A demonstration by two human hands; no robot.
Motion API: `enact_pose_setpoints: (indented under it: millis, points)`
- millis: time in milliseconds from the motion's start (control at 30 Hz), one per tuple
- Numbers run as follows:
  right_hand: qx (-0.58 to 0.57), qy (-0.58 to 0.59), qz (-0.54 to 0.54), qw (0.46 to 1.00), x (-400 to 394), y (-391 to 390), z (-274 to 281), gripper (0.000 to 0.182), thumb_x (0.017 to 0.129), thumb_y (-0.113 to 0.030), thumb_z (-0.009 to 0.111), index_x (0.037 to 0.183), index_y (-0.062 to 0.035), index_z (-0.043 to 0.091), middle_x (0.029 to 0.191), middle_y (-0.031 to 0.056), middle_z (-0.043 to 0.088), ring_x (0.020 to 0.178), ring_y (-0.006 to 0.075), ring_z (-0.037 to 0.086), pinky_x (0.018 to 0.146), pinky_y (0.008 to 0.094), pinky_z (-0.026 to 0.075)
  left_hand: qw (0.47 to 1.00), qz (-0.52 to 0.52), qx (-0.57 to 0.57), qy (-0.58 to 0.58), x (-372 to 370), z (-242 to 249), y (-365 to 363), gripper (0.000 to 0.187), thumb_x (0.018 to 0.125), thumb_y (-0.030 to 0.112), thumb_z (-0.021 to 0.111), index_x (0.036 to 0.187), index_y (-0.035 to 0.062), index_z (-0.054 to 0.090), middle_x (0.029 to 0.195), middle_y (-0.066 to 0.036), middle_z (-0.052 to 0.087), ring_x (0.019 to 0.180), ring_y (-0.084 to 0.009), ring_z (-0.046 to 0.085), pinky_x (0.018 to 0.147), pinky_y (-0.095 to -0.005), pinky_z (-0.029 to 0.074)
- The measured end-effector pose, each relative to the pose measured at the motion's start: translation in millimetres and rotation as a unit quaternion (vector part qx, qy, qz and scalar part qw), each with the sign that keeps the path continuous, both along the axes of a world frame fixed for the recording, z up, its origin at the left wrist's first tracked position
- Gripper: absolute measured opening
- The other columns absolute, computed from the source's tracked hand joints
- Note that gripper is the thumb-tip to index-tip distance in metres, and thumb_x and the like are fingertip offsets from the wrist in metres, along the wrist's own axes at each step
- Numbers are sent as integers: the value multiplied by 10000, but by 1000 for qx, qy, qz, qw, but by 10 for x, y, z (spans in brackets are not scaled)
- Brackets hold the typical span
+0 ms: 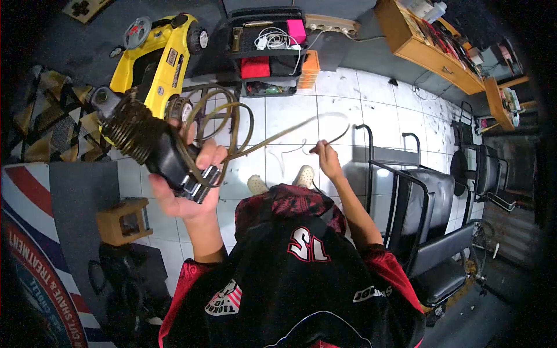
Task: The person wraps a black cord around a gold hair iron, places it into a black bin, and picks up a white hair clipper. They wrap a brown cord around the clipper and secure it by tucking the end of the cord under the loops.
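My left hand (194,180) is wrapped around a black electric hand massager (165,153) with rows of metal coil springs (129,127) at its far end. Loops of its brownish cord (234,124) hang beside that hand, over the tile floor. From the loops the cord runs across to the right in a long curve. The fingers of my right hand (329,160) are pinched on the cord near its far end, lower than the massager and in front of my shoes (304,176).
A yellow toy car (155,69) stands at the upper left. Beside it is a black shelf cart (267,52) with cables. Black barber chairs (420,197) line the right, below a wooden drawer unit (432,55). A small wooden box (123,220) sits on the left.
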State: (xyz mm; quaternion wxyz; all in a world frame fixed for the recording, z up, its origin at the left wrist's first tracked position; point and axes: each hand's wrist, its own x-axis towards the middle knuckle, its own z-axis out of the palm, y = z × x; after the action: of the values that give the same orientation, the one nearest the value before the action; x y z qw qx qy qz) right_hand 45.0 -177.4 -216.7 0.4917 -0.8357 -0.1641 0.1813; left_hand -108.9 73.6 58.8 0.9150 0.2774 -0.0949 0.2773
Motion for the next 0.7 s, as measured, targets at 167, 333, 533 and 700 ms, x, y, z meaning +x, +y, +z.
enact_pose_setpoints:
  millis: [167, 333, 533, 700]
  points:
    - [158, -67, -5, 985, 70, 429, 1100, 361, 1049, -224, 353, 947, 28, 591, 864, 183, 677, 828, 266, 652, 778, 353, 493, 998, 2, 29, 62, 17, -95, -103, 852, 779, 541, 691, 1395, 65, 345, 1252, -27, 493, 784, -150, 466, 721, -339, 320]
    - [189, -130, 25, 973, 55, 456, 1794, 356, 1052, -229, 355, 958, 19, 592, 919, 129, 686, 814, 206, 615, 766, 331, 488, 996, 4, 45, 81, 22, -106, -127, 871, 750, 542, 718, 1374, 64, 342, 1227, -36, 485, 789, -165, 493, 705, -339, 326]
    - [100, -145, 13, 984, 69, 416, 1915, 245, 1014, -159, 444, 1037, 36, 591, 954, 168, 675, 842, 260, 638, 768, 369, 502, 987, 16, 84, 139, 20, -85, -190, 881, 717, 504, 769, 1347, 56, 348, 1155, -71, 471, 822, -186, 531, 731, -350, 395]
    - [-127, -145, 21, 981, 153, 197, 1448, 651, 839, -130, 684, 1359, 82, 354, 1271, 325, 506, 1220, 411, 509, 997, 447, 426, 983, 45, 117, 133, 51, -84, -234, 746, 747, 307, 781, 1315, -9, 415, 1154, -133, 527, 921, -238, 576, 848, -372, 462]
